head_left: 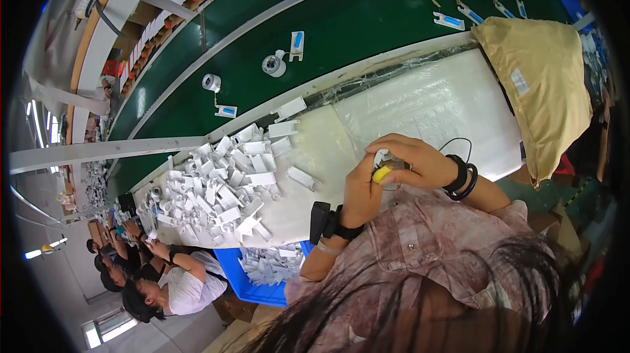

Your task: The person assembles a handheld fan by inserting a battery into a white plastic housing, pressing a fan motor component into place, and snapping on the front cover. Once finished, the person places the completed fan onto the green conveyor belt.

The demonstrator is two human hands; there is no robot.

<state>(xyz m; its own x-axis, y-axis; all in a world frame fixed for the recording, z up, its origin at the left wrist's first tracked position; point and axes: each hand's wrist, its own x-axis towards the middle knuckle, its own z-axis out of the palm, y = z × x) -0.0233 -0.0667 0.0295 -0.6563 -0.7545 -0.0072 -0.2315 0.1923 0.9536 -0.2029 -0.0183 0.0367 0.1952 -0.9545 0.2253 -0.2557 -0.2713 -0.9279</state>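
Note:
In front of my chest, both hands meet over a small white plastic part (pixel 380 155), mostly hidden by the fingers. My left hand (pixel 362 190) is closed on it from the left, fingers pointing up. My right hand (pixel 420 161) closes over it from the other side, thumb and fingers bent in. Something yellow (pixel 380 174) sits at the right thumb's tip; whether it is a finger cover or a separate piece I cannot tell. Left of my hands, a large heap of white plastic housings (pixel 226 179) covers the table, with a loose housing (pixel 302 178) nearest my left hand.
Beyond the table runs a green conveyor belt (pixel 348 28) carrying round white units (pixel 273 65) wired to white holders with blue cells (pixel 297 45). A blue bin (pixel 230 267) of white parts stands below the table. A brown paper sack (pixel 541 84) is at right. Co-workers (pixel 190 281) sit at left.

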